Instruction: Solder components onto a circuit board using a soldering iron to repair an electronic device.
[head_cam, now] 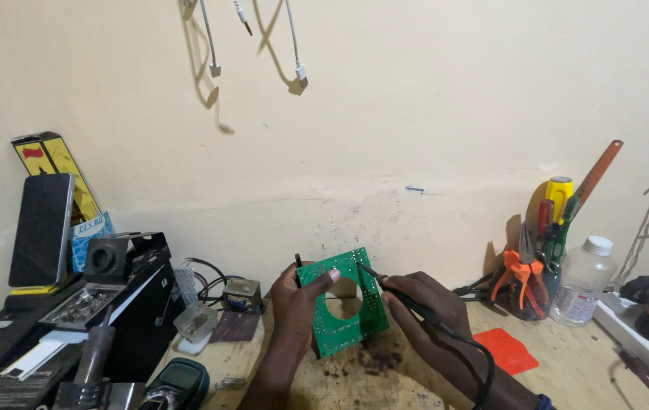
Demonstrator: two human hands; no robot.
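My left hand (pixel 294 300) holds a green circuit board (pixel 343 304) with a round hole in its middle, tilted up off the wooden bench (pixel 567 372). My right hand (pixel 427 304) grips a black soldering iron (pixel 400 292) like a pen. Its tip touches the upper right part of the board. The iron's black cord (pixel 480 364) runs down past my right wrist.
A black machine (pixel 123 288) with a phone (pixel 42 228) propped on it stands at the left, a multimeter (pixel 180 383) in front. A holder of pliers and screwdrivers (pixel 541 258), a clear bottle (pixel 582 281) and a red pad (pixel 505 351) sit at the right. Cables (pixel 294 45) hang on the wall.
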